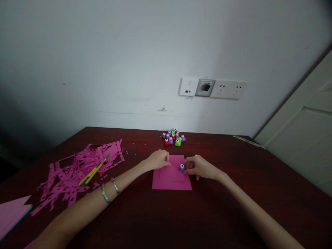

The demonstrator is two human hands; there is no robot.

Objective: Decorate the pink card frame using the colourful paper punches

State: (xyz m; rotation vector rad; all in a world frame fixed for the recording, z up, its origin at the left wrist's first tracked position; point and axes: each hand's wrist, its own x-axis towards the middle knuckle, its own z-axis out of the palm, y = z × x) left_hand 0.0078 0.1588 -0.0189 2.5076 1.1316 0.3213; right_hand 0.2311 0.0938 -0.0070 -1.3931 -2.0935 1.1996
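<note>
One dark wood-look table (124,216) sits under both hands, tangled hole-riddled pink scraps (86,159) left of the left hand (158,159), which curls at smooth flat pink paper (172,177), can't tell if pinching. Right hand (197,166) grips a rounded purple plastic punch (182,168) at the paper's right edge; looks like positioning, next move calls for steady alignment.

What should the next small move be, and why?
Probably line up the small rounded purple plastic punch with the pink rectangular paper: the right hand holds the punch at the paper's right side, while the left hand is over its upper left.
</note>
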